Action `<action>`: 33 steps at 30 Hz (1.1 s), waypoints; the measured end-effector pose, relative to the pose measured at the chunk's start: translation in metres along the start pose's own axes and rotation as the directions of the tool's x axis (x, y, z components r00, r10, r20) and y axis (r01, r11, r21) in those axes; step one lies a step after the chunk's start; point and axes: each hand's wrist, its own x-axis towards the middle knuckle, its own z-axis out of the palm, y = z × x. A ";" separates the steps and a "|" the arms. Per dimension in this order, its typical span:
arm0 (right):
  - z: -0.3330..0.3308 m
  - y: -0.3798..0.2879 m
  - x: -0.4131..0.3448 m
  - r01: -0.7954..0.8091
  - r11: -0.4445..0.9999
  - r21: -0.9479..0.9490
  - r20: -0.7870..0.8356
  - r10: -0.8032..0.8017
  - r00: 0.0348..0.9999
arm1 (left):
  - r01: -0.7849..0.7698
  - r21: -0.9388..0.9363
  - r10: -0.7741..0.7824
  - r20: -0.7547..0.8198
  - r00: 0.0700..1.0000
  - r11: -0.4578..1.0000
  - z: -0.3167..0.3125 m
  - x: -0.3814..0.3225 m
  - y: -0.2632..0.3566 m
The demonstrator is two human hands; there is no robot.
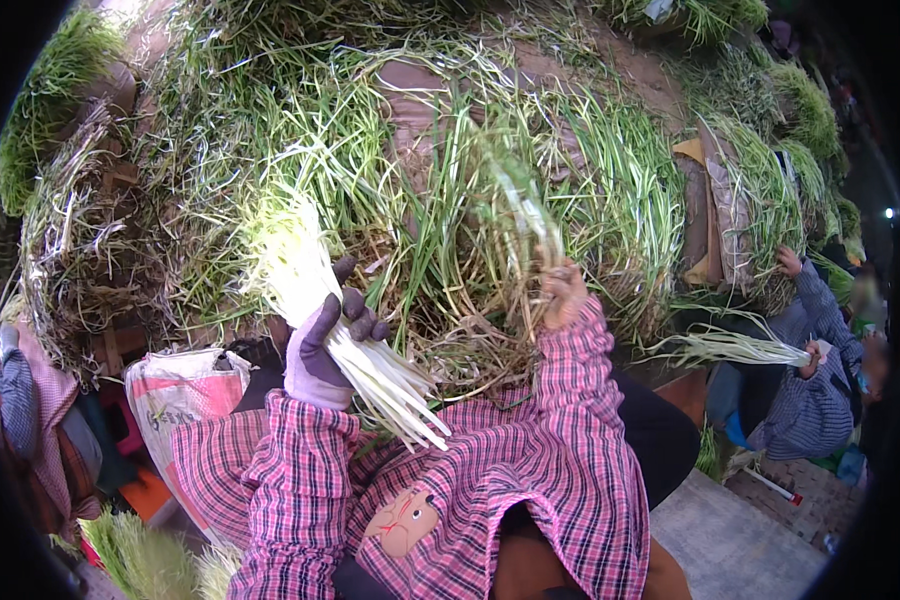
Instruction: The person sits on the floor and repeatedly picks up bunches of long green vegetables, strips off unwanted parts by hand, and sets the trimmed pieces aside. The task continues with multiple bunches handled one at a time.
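My left hand (322,349), in a purple and dark grey glove, grips a thick bundle of chive-like greens (289,259). Their white stalk ends point down towards my lap and the pale yellow-green leaves fan out above. My bare right hand (565,294) is closed on a few greens (525,204), blurred, with their leafy part pointing up and left over the heap. Beneath both hands spreads a loose layer of long green leaves and white stalks (634,199). Brown, dry-looking leaf waste (480,345) is tangled along the near edge, just above my checked smock (487,457).
Brown covering (649,71) shows between heaps on the work surface. At right, a person (810,405) holds a bunch of greens (742,346). Another person (49,397) is at far left. Beside my left arm stands a woven sack (187,386); more greens (142,555) are lower left.
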 end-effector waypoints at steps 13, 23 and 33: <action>-0.025 -0.052 -0.020 -0.103 0.912 0.397 -0.855 0.409 0.318 | -0.210 0.488 0.318 -0.150 0.936 0.847 0.008 -0.003 0.020; 0.145 0.019 0.008 -0.348 0.096 -0.933 -0.269 0.458 0.847 | 0.128 0.283 -0.061 -0.234 0.970 0.950 -0.014 0.009 -0.007; 0.144 -0.017 -0.039 -0.322 0.938 0.125 -0.099 0.335 0.937 | 0.258 0.380 -0.160 -0.270 0.949 0.888 0.000 0.005 -0.008</action>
